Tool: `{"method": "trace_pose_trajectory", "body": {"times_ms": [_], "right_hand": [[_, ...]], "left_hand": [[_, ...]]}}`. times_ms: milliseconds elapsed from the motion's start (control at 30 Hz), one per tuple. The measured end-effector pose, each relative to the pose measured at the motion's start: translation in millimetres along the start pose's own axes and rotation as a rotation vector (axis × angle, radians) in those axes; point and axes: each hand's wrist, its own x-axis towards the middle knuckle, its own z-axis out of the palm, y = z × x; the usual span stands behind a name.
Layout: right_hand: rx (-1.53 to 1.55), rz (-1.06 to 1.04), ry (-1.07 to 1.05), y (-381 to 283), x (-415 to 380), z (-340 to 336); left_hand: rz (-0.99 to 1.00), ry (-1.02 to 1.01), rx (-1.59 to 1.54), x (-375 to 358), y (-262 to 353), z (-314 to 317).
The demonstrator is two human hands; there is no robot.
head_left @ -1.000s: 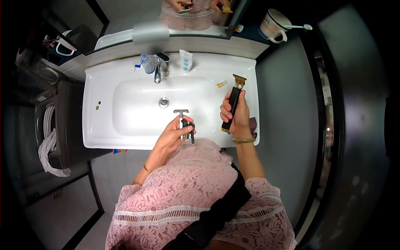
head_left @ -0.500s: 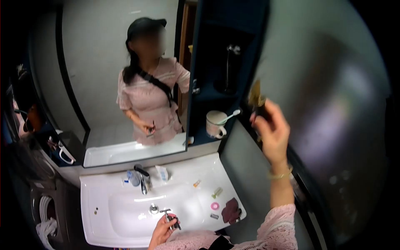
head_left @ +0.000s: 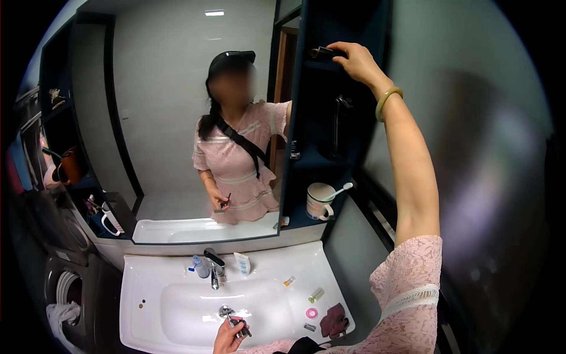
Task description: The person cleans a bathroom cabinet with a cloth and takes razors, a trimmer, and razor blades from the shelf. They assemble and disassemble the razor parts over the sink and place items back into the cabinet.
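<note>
My right hand [head_left: 356, 59] is raised at the upper shelf of a dark blue cabinet [head_left: 318, 127], its fingers pinched on a dark clip-like object [head_left: 323, 53]. Low over the front of the white sink [head_left: 141, 330], my left hand [head_left: 230, 338] is closed around a small metal tool [head_left: 236, 324], perhaps a razor; the fingers partly cover it. On the shelves below my right hand are a black stand [head_left: 338, 127] and a patterned mug [head_left: 319, 200] with a toothbrush [head_left: 341, 191] in it.
A faucet [head_left: 214, 268], a blue bottle [head_left: 201, 266] and a white tube [head_left: 242, 264] stand at the sink's back. Its right ledge holds a pink ring [head_left: 311, 313], a green roll [head_left: 316, 294] and a maroon cloth [head_left: 335, 321]. A mirror [head_left: 159, 118] hangs behind; a washing machine [head_left: 97, 295] is at left.
My right hand has moved up and left with the dark object, from beside the cabinet to its upper shelf. The view has shifted upward. My left hand still holds the metal tool.
</note>
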Motion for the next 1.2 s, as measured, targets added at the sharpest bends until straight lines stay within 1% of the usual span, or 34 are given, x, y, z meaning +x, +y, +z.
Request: {"method": "trace_pose_trajectory", "body": {"times_ms": [67,133,200,267,300,367,467,500,533,600,633,700,733,800,867,933,967,1000,1067,1100,1167,1200], "right_hand": [[0.047,-0.002,-0.009,3.1,7.4,10.6],[0.071,-0.019,-0.046,8.7,19.9,12.4],[0.077,-0.060,-0.117,8.9,26.1,11.1],[0.126,-0.049,-0.140,12.6,34.2,14.7],[0.130,-0.048,-0.140,13.5,33.0,15.7],[0.156,-0.102,0.017,15.3,29.4,16.3],[0.223,-0.035,0.001,32.3,24.9,6.7],[0.203,-0.023,0.005,32.2,19.7,0.8],[0.267,-0.013,0.013,33.9,17.7,-1.3],[0.280,-0.028,0.007,32.5,17.1,-2.9],[0.262,-0.027,0.036,30.5,17.1,-1.7],[0.262,0.014,0.083,24.6,18.1,4.2],[0.262,0.015,0.083,20.8,18.9,6.6],[0.138,0.020,0.147,16.8,20.6,13.1],[0.098,0.020,0.141,16.6,24.1,18.4],[0.051,-0.031,0.190,22.5,25.8,22.2],[0.041,-0.047,0.225,25.4,23.9,21.3],[0.054,-0.043,0.263,29.3,24.2,21.3],[-0.036,0.042,0.337,30.9,17.8,14.7],[-0.041,0.037,0.331,27.9,14.0,12.8],[0.190,-0.006,0.159,22.2,6.6,4.6],[0.235,-0.083,0.104,18.4,5.5,5.8]], "left_hand": [[0.028,0.026,0.011,-8.1,4.0,0.5],[0.293,-0.119,0.326,-17.1,9.1,5.6],[0.267,-0.104,0.276,-13.8,4.4,-3.8],[0.219,-0.087,0.171,-6.3,-3.8,-16.6],[0.219,-0.084,0.172,-1.8,-7.3,-20.3],[0.194,-0.112,0.089,5.2,-12.2,-27.1],[0.210,-0.096,0.024,-1.7,-5.5,-4.9],[0.083,0.109,-0.041,0.1,-3.7,-5.6],[0.082,0.109,-0.043,1.3,-4.3,-5.7],[0.064,0.113,-0.033,3.9,-6.0,-5.4],[0.061,0.112,-0.029,7.4,-9.6,-9.5],[0.180,-0.067,0.034,11.7,-15.1,-13.5],[0.180,-0.066,0.035,9.7,-12.6,-11.2],[0.084,0.093,-0.033,3.4,-4.3,-2.6],[0.070,0.140,-0.061,4.0,-3.2,-0.2],[0.069,0.157,-0.075,-1.2,1.7,7.4],[0.077,0.133,-0.086,-1.6,0.6,4.4],[0.086,0.106,-0.097,-1.0,-0.6,1.3],[0.083,0.127,-0.101,-4.6,2.5,5.7],[0.080,0.136,-0.085,-5.2,1.5,3.3],[0.079,0.129,-0.069,-5.4,1.4,2.8],[0.068,0.144,-0.070,-7.6,2.6,4.3]]}}
